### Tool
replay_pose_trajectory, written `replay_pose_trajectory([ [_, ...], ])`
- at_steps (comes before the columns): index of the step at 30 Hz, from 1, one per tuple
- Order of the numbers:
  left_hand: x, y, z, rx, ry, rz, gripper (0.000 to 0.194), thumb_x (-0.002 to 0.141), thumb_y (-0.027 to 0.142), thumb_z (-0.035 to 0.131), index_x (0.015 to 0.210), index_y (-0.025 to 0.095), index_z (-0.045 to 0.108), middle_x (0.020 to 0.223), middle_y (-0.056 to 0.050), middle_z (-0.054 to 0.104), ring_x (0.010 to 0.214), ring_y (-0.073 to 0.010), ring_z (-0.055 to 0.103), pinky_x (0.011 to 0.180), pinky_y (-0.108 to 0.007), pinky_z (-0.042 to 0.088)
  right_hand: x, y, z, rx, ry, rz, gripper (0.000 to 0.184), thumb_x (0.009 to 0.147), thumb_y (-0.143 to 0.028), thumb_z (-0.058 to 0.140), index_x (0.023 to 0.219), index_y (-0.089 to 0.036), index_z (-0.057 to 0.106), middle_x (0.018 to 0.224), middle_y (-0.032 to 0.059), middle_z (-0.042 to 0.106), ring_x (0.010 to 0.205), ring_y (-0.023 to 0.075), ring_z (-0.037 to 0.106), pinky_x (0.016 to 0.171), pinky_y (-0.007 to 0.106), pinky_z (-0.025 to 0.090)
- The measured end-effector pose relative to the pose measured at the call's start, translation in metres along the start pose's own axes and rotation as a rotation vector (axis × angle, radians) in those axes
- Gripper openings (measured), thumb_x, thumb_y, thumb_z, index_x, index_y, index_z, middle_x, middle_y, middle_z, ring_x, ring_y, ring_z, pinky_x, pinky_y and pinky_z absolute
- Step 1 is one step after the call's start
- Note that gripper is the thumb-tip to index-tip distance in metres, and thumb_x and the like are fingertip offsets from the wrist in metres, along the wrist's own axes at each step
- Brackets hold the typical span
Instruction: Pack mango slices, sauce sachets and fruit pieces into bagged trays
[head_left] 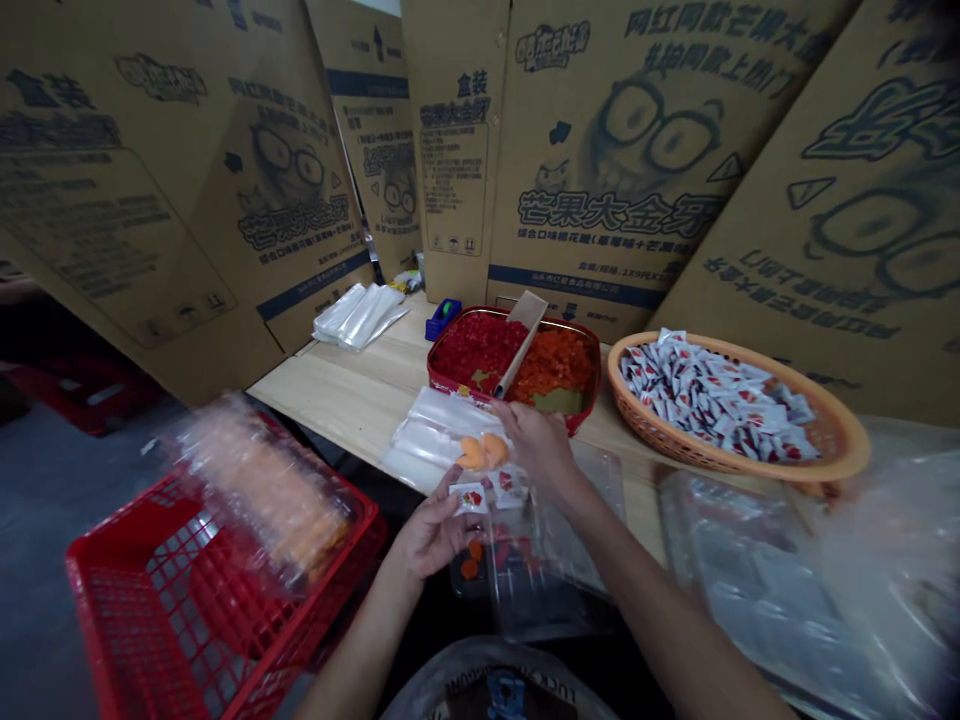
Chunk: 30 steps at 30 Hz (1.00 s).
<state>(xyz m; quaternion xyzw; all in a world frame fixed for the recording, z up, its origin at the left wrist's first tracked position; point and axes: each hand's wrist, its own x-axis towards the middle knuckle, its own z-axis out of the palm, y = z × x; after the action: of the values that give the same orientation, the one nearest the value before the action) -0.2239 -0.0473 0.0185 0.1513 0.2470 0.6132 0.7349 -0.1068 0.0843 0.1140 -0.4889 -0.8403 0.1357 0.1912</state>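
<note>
My left hand [435, 535] is palm up, its fingertips at the edge of a small white sachet [469, 497] with red print. A second sachet [508, 487] lies just right of it. Two orange gummy-like pieces [484, 452] sit above the sachets, close against the fingers of my right hand [538, 440]. Those fingers are bent and partly hidden, so what they grip cannot be made out. Below lies a clear plastic tray [540, 595], with small orange pieces [471, 560] and red pieces toward its left side.
A red tin [432, 372] holds red and orange pieces, with a cardboard divider [525, 335] across it. An orange basket [851, 440] of sachets stands right. Clear bags [360, 312], a blue tape dispenser [442, 318], stacked clear trays [757, 570], a red crate [97, 610] and cartons [600, 180] surround the table.
</note>
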Motion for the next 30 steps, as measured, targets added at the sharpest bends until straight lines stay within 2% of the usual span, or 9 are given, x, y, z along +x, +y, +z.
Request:
replay_pose_trajectory([
  [4, 0.004, -0.006, 0.009, -0.025, -0.057, -0.008, 0.058, 0.069, 0.049, 0.064, 0.120, 0.028, 0.046, 0.110, -0.008, 0.061, 0.094, -0.0275, 0.061, 0.080, -0.047, 0.046, 0.007, -0.022, 0.025, -0.223, 0.041, -0.019, 0.039, 0.092, -0.039, 0.034, 0.083, -0.016, 0.064, 0.084, 0.0111, 0.068, 0.081, 0.0234, 0.059, 0.070, 0.033, 0.031],
  [9, 0.006, -0.011, 0.017, 0.058, -0.041, -0.017, 0.068, 0.069, 0.012, 0.066, 0.128, 0.030, 0.038, 0.099, -0.005, 0.064, 0.088, -0.0243, 0.063, 0.076, -0.044, 0.049, 0.014, -0.023, 0.051, -0.263, 0.090, -0.043, 0.031, 0.089, -0.037, 0.042, 0.093, -0.013, 0.060, 0.095, 0.0153, 0.062, 0.091, 0.0281, 0.052, 0.072, 0.037, 0.032],
  [13, 0.006, -0.011, 0.020, 0.064, -0.001, -0.041, 0.068, 0.067, 0.001, 0.058, 0.126, 0.029, 0.041, 0.099, -0.005, 0.065, 0.088, -0.0248, 0.063, 0.073, -0.043, 0.051, 0.012, -0.009, 0.042, -0.178, 0.080, 0.007, 0.031, 0.086, -0.040, 0.048, 0.095, -0.013, 0.059, 0.100, 0.0164, 0.058, 0.097, 0.0295, 0.047, 0.079, 0.042, 0.034],
  [15, 0.006, -0.008, 0.020, 0.057, 0.020, -0.038, 0.064, 0.067, 0.002, 0.057, 0.124, 0.027, 0.043, 0.102, -0.006, 0.064, 0.087, -0.0250, 0.063, 0.071, -0.043, 0.051, 0.002, 0.005, 0.031, 0.005, 0.087, 0.093, 0.030, 0.081, -0.039, 0.055, 0.097, -0.014, 0.059, 0.103, 0.0156, 0.058, 0.102, 0.0297, 0.047, 0.084, 0.044, 0.034],
  [17, 0.007, -0.004, 0.020, 0.059, 0.031, -0.035, 0.059, 0.068, 0.004, 0.056, 0.122, 0.026, 0.046, 0.103, -0.006, 0.064, 0.086, -0.0247, 0.064, 0.070, -0.042, 0.052, -0.013, 0.021, 0.021, 0.399, 0.038, 0.222, 0.032, 0.075, -0.036, 0.062, 0.099, -0.016, 0.059, 0.104, 0.0119, 0.060, 0.101, 0.0267, 0.050, 0.086, 0.041, 0.038],
  [20, 0.009, 0.001, 0.024, 0.065, 0.010, -0.034, 0.053, 0.070, 0.005, 0.055, 0.118, 0.025, 0.049, 0.105, -0.007, 0.064, 0.087, -0.0240, 0.063, 0.071, -0.041, 0.052, -0.042, 0.042, 0.014, 1.187, -0.283, 0.438, 0.032, 0.068, -0.037, 0.068, 0.093, -0.017, 0.061, 0.089, 0.0060, 0.067, 0.081, 0.0204, 0.061, 0.074, 0.034, 0.047],
  [22, 0.010, 0.001, 0.029, 0.081, 0.002, -0.063, 0.052, 0.070, 0.006, 0.056, 0.118, 0.024, 0.049, 0.108, -0.007, 0.062, 0.090, -0.0245, 0.063, 0.073, -0.043, 0.051, -0.058, 0.051, 0.015, 1.539, -0.439, 0.571, 0.027, 0.064, -0.034, 0.072, 0.082, -0.015, 0.063, 0.075, 0.0043, 0.068, 0.067, 0.0179, 0.063, 0.064, 0.030, 0.049],
  [26, 0.014, -0.004, 0.041, 0.242, 0.044, -0.137, 0.050, 0.076, 0.018, 0.056, 0.123, 0.028, 0.042, 0.108, -0.008, 0.061, 0.092, -0.0259, 0.062, 0.076, -0.046, 0.049, -0.073, 0.060, 0.013, 1.761, -0.329, 0.725, 0.022, 0.058, -0.021, 0.076, 0.075, -0.014, 0.064, 0.069, 0.0028, 0.069, 0.058, 0.0160, 0.063, 0.057, 0.027, 0.051],
  [30, 0.041, 0.008, 0.040, 0.932, 0.084, 0.160, 0.042, 0.085, 0.043, 0.041, 0.121, 0.021, 0.048, 0.112, -0.013, 0.059, 0.102, -0.0294, 0.056, 0.082, -0.046, 0.045, -0.078, 0.075, 0.000, 1.808, -0.198, 0.821, 0.019, 0.057, -0.013, 0.075, 0.072, -0.015, 0.064, 0.069, 0.0021, 0.070, 0.059, 0.0157, 0.065, 0.057, 0.025, 0.053],
])
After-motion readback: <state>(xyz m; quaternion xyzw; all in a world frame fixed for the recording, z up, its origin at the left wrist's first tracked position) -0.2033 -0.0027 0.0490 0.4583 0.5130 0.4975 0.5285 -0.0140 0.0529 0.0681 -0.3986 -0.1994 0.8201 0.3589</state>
